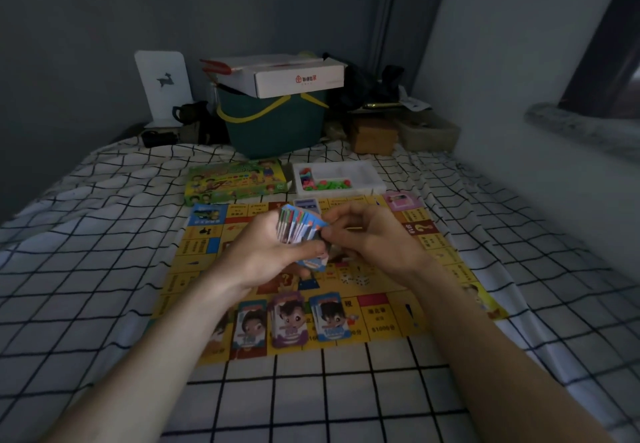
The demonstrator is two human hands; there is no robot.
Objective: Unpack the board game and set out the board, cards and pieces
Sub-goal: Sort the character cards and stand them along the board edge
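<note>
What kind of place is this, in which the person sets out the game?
Probably a bedroom at home: the game board lies on a bed with a checked sheet, pushed against plain walls, and a green storage bin with a cardboard box stands at its far end.

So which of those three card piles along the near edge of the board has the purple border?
The middle pile. Its top card is framed in purple, while the left pile has a teal top with red below and the right pile is blue.
</note>
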